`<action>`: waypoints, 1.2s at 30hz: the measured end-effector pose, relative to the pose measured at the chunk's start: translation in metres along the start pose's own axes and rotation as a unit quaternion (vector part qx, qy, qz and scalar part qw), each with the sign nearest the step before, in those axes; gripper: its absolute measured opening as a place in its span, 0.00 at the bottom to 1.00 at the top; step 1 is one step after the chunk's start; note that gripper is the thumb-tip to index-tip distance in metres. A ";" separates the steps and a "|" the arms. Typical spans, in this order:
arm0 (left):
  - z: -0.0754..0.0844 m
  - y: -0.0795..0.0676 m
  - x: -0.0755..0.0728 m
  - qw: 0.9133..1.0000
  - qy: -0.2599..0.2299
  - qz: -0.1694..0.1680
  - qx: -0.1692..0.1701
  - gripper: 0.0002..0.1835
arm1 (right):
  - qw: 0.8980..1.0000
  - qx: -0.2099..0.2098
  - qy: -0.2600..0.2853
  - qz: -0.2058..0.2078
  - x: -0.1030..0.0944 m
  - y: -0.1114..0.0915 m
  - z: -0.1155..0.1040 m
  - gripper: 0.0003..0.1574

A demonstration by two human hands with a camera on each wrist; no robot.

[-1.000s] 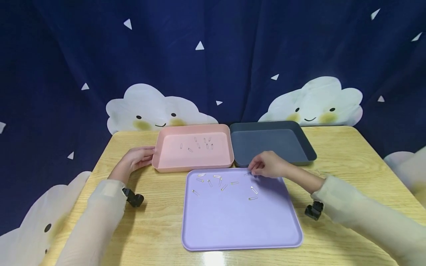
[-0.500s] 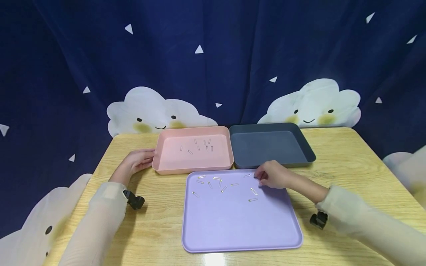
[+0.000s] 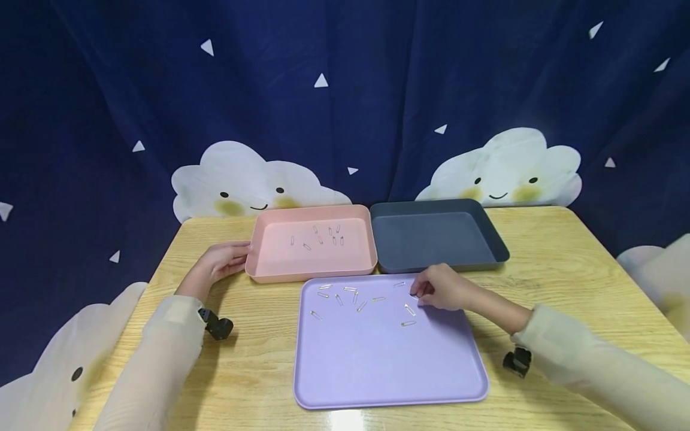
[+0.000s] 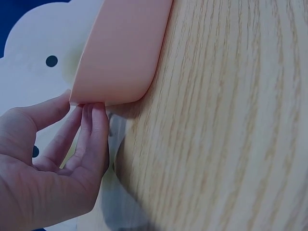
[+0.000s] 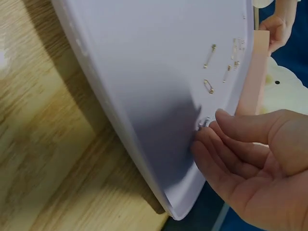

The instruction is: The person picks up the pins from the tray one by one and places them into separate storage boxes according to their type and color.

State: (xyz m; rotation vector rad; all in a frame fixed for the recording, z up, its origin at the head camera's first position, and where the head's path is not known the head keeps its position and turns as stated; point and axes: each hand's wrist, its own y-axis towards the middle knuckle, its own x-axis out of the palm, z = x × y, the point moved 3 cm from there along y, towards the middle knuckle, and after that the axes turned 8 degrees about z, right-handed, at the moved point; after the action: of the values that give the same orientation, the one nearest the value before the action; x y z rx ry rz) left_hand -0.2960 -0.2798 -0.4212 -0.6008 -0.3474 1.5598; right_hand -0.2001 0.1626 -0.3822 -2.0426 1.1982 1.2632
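Note:
My left hand (image 3: 225, 261) holds the left end of a pink tray (image 3: 309, 276). In the left wrist view its thumb is at the rim and its fingers lie against the outer wall. My right hand (image 3: 443, 287) reaches over the back right of a lilac tray (image 3: 390, 371). A silver safety pin (image 5: 204, 123) lies at the right thumb and fingertips; whether they pinch it is too small to tell. Another silver safety pin (image 3: 399, 284) lies just left of that hand. Several gold safety pins (image 3: 408, 323) are scattered on the lilac tray, mostly along its back.
Several silver safety pins (image 3: 334, 240) lie inside the pink tray. Right beside it, behind the lilac tray, stands a dark grey tray (image 3: 431, 236) with no pins visible in it. All three trays rest on a wooden table (image 3: 242, 371) before a blue curtain (image 3: 366, 96).
My right hand has moved right and slightly toward the front, away from one silver safety pin to another. The left hand keeps its place at the pink tray.

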 end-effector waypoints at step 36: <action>0.001 -0.001 0.002 1.000 0.007 0.003 0.001 0.33 | 0.904 0.238 0.320 -0.155 0.018 0.013 0.006 0.16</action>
State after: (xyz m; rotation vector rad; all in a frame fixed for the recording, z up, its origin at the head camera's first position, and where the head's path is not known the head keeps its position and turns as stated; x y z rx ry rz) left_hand -0.2957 -0.2779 -0.4204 -0.6113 -0.3351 1.5609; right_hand -0.2105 0.1527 -0.4006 -2.1890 1.2123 0.1024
